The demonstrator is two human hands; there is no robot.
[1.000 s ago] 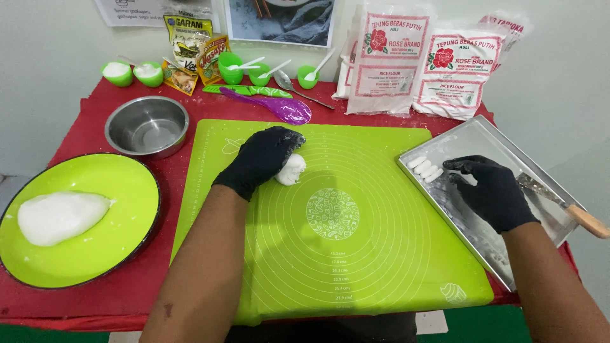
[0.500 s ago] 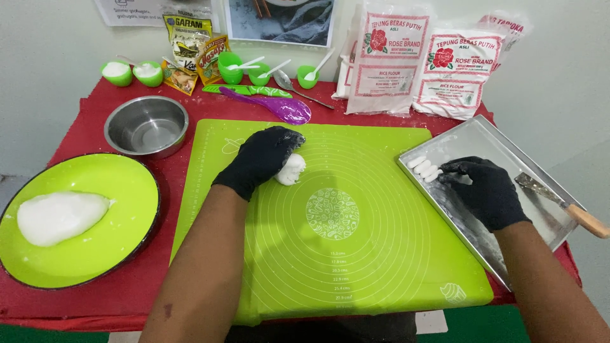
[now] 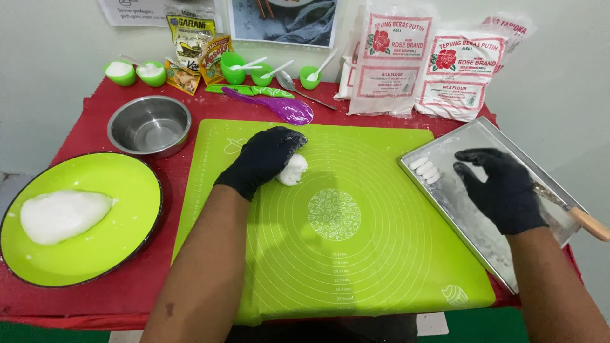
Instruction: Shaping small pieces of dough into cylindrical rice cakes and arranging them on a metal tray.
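A small lump of white dough [image 3: 293, 170] sits on the green silicone mat [image 3: 356, 254], near its upper left, with the gloved left hand [image 3: 264, 159] curled over it and pressing it against the mat. The gloved right hand [image 3: 502, 187] hovers over the metal tray [image 3: 483, 238] at the right with fingers loosely spread, holding nothing. Four short white dough pieces [image 3: 427, 169] already lie side by side at the tray's upper left corner, so shaping appears well begun but far from finished: one big mass of dough [image 3: 60, 215] waits on the large green plate [image 3: 95, 254] at the left of the counter [image 3: 82, 127]. A knife with a wooden handle [image 3: 588, 222] lies along the tray's right edge. Behind stand one steel bowl [image 3: 149, 127], five small green cups [image 3: 121, 72], and at least three bags of flour [image 3: 391, 63].
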